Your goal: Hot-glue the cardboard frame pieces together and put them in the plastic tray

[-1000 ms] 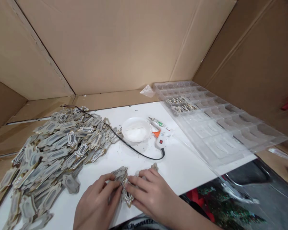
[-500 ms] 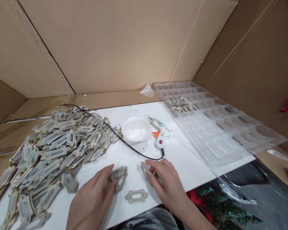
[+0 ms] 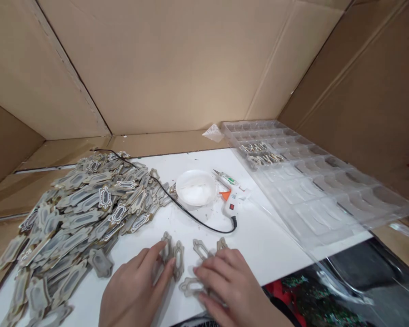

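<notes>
My left hand [image 3: 136,290] lies flat on the white board [image 3: 259,236], fingers stretched out onto two grey ornate frame pieces [image 3: 173,255] lying side by side. My right hand [image 3: 225,284] rests palm down just to the right, fingertips on another flat frame piece [image 3: 190,286]. Two more frame pieces [image 3: 202,248] peek out beyond its fingers. Neither hand lifts anything.
A big heap of the same frame pieces [image 3: 78,213] covers the left. A white dish [image 3: 195,187], a glue gun [image 3: 229,195] with a black cord [image 3: 177,202], and a clear plastic compartment tray [image 3: 313,181] lie farther back. Cardboard walls [image 3: 177,68] enclose the space.
My right hand moved back left onto the loose frame piece near the front edge. My left hand slid forward and spread two pieces side by side.
</notes>
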Demonstrator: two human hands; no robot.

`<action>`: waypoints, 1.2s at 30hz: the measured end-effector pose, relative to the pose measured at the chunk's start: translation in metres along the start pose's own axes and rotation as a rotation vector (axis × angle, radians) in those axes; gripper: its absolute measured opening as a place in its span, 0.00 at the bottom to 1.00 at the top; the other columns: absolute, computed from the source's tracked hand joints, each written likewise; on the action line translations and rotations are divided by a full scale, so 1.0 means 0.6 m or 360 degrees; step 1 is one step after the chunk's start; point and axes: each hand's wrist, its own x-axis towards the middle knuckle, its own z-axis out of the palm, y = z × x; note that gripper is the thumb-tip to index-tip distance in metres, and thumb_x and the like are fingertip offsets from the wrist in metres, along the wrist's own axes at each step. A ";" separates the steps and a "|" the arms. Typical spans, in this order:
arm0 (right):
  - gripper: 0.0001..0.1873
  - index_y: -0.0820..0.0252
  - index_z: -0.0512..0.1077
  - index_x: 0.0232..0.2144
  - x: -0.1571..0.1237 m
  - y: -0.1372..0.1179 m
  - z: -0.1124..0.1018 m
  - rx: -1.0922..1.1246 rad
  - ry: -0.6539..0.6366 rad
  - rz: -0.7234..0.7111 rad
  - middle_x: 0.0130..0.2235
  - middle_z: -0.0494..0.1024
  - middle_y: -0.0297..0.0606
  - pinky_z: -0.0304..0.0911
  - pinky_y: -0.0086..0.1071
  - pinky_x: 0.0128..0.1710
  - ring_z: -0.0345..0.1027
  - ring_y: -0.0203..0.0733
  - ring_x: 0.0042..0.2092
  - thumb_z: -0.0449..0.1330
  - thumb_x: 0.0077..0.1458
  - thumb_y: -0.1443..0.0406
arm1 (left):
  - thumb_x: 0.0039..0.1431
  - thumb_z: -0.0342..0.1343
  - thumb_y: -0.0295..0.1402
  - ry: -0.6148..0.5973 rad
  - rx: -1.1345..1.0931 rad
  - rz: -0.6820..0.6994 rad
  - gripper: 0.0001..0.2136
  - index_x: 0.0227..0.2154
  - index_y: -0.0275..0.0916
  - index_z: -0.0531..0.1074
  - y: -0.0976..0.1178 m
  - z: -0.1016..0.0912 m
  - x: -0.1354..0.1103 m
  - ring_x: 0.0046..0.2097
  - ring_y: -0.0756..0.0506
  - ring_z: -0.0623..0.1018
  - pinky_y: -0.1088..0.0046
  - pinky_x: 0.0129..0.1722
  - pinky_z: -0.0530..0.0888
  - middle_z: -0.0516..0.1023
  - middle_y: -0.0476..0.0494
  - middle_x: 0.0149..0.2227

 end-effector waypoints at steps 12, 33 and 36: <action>0.12 0.58 0.73 0.46 0.013 -0.007 0.040 -0.0485 0.0125 0.0215 0.31 0.76 0.37 0.50 0.39 0.36 0.61 0.48 0.35 0.59 0.60 0.62 | 0.64 0.51 0.47 0.0136 0.0102 0.0116 0.16 0.49 0.48 0.73 -0.095 -0.025 -0.063 0.40 0.45 0.78 0.69 0.42 0.73 0.80 0.49 0.44; 0.09 0.54 0.73 0.43 0.044 -0.029 0.065 -0.0233 0.0018 0.0011 0.46 0.80 0.34 0.44 0.45 0.58 0.65 0.47 0.49 0.62 0.59 0.65 | 0.67 0.49 0.40 0.0241 0.0091 0.0338 0.12 0.43 0.50 0.78 -0.074 -0.021 -0.067 0.38 0.48 0.74 0.74 0.37 0.72 0.78 0.47 0.46; 0.05 0.57 0.74 0.39 0.045 -0.026 0.068 -0.0266 0.0105 0.0048 0.43 0.80 0.34 0.46 0.44 0.58 0.66 0.47 0.48 0.62 0.59 0.66 | 0.66 0.50 0.42 0.0279 0.0118 0.0308 0.13 0.44 0.48 0.78 -0.068 -0.015 -0.067 0.39 0.46 0.74 0.71 0.36 0.70 0.78 0.45 0.46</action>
